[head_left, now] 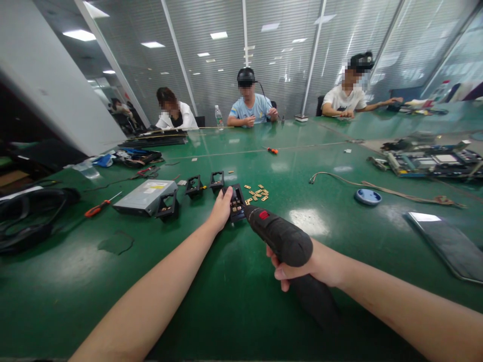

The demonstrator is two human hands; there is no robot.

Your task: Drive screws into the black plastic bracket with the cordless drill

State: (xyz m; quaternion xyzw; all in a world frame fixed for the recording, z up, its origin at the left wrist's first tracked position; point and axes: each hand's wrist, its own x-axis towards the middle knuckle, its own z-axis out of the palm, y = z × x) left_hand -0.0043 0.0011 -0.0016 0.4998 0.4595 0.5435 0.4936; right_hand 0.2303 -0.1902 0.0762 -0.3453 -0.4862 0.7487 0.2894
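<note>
My right hand (pixel 302 269) is closed around a black electric screwdriver (pixel 279 236) with a red mark, its tip pointing at a small black bracket (pixel 237 202) on the green table (pixel 241 301). My left hand (pixel 221 208) grips that bracket from its left side and holds it against the table. Small brass pieces (pixel 257 193) lie scattered just right of the bracket. Two similar black brackets (pixel 194 185) (pixel 217 180) stand behind it, and another one (pixel 168 206) leans on a grey metal drive box (pixel 145 196).
An orange-handled screwdriver (pixel 98 205) lies left of the box. A blue round lid (pixel 368 196), a cable (pixel 377 188), a dark tablet (pixel 449 244) and circuit boards (pixel 430 163) sit at right. Three people sit at the far side. Black cables (pixel 26 216) lie far left.
</note>
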